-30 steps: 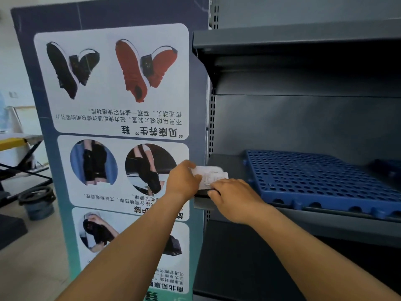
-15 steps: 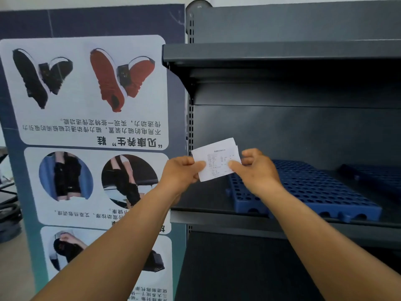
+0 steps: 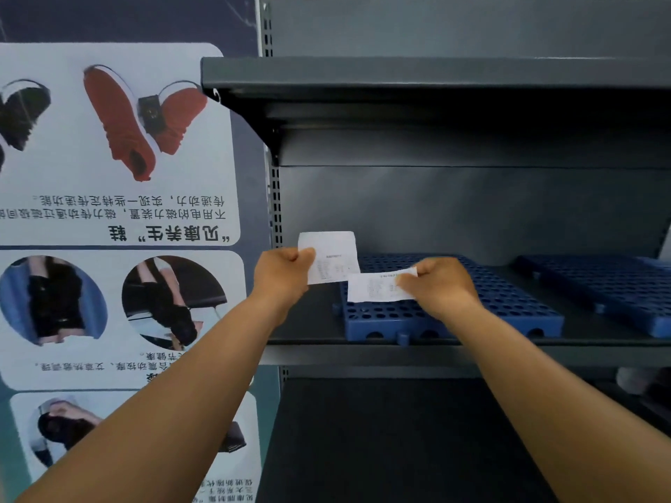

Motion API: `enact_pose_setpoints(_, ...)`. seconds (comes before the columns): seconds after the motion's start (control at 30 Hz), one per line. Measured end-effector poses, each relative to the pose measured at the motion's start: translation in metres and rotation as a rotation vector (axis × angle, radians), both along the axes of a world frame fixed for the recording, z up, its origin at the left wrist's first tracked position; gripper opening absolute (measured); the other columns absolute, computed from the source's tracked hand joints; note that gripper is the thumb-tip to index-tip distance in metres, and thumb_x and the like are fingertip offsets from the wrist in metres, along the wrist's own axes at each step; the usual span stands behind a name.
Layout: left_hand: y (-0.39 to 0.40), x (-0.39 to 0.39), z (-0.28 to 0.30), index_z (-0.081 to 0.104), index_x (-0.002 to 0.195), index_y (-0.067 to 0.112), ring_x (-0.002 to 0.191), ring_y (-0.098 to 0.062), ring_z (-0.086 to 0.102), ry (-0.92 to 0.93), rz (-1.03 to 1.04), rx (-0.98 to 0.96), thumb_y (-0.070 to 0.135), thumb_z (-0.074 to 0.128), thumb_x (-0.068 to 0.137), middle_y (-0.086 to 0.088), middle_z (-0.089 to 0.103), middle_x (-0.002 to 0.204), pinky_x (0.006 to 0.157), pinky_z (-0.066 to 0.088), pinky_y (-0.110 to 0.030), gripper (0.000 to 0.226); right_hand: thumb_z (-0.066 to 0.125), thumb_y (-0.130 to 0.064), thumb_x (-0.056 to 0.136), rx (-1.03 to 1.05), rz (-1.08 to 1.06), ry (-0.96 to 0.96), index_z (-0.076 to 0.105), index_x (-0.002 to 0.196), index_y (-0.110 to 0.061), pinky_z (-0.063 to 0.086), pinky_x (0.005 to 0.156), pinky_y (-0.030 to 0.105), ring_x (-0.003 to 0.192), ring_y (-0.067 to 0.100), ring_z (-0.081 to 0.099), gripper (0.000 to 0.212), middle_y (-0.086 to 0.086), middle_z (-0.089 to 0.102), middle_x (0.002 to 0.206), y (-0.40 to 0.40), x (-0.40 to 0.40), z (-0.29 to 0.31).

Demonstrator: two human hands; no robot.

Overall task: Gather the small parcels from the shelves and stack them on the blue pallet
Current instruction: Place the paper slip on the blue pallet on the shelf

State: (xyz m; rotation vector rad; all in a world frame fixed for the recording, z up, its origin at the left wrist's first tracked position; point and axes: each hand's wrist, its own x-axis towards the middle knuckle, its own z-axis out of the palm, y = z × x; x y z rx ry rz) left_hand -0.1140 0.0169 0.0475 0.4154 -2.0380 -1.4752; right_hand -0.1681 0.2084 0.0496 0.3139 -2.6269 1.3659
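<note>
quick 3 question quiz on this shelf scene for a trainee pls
1. True or false: the left hand and the right hand each pinch a separate printed paper slip.
2. What lies on the blue pallet? A) a stack of parcels B) no parcel C) a shoe
3. Fill in: the poster stands to the ___ of the shelf unit.

Key: 1 true: the left hand's slip, the right hand's slip. 2 B. 3 left.
</note>
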Motion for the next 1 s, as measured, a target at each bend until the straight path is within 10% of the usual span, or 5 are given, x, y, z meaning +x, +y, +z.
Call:
enact_pose_setpoints(0.27, -0.005, 0.001, 0.002, 0.06, 0.076, 0.013, 0.071, -0.012, 0.058, 0.044, -0.011, 0.085, 0.023, 0.055, 0.094, -0.005, 0.067, 0.096, 0.053, 0.047, -0.017, 0.022, 0.062, -0.032, 0.087, 0.248, -0.032, -0.029, 0.06, 0.121, -0.018, 0.044, 0.07, 0.027, 0.095, 0.022, 0.06, 0.037, 0.003, 0.064, 0.108, -0.004, -0.002, -0.011)
enact_pose_setpoints(0.47, 0.003, 0.003, 0.002, 0.065, 0.086, 0.012, 0.07, -0.009, 0.056, 0.031, -0.091, 0.051, 0.025, 0.057, 0.094, -0.003, 0.068, 0.095, 0.056, 0.047, -0.018, 0.018, 0.066, -0.041, 0.083, 0.343, -0.123, 0.032, 0.041, 0.137, -0.017, 0.041, 0.1, 0.04, 0.131, 0.027, 0.036, 0.063, 0.005, 0.049, 0.137, 0.001, -0.002, -0.015)
enact_pose_setpoints(0.67, 0.03, -0.003, 0.005, 0.066, 0.099, 0.012, 0.072, -0.009, 0.058, 0.024, -0.187, 0.048, 0.027, 0.059, 0.092, -0.002, 0.069, 0.097, 0.057, 0.047, -0.021, 0.018, 0.038, -0.049, 0.095, -0.091, -0.055, 0.146, 0.058, 0.103, -0.014, 0.041, 0.071, 0.03, 0.089, 0.02, 0.056, 0.041, -0.002, 0.061, 0.086, 0.013, 0.016, -0.006)
enact_pose_setpoints(1.0, 0.119, -0.032, 0.008, 0.062, 0.104, 0.014, 0.078, -0.013, 0.065, 0.086, -0.314, -0.135, 0.023, 0.065, 0.088, 0.005, 0.069, 0.088, 0.067, 0.052, -0.026, 0.019, 0.06, -0.025, 0.09, -0.244, -0.182, 0.172, 0.061, 0.094, -0.015, 0.047, 0.058, 0.026, 0.071, 0.011, 0.059, 0.011, -0.01, 0.06, 0.074, 0.087, 0.012, 0.007)
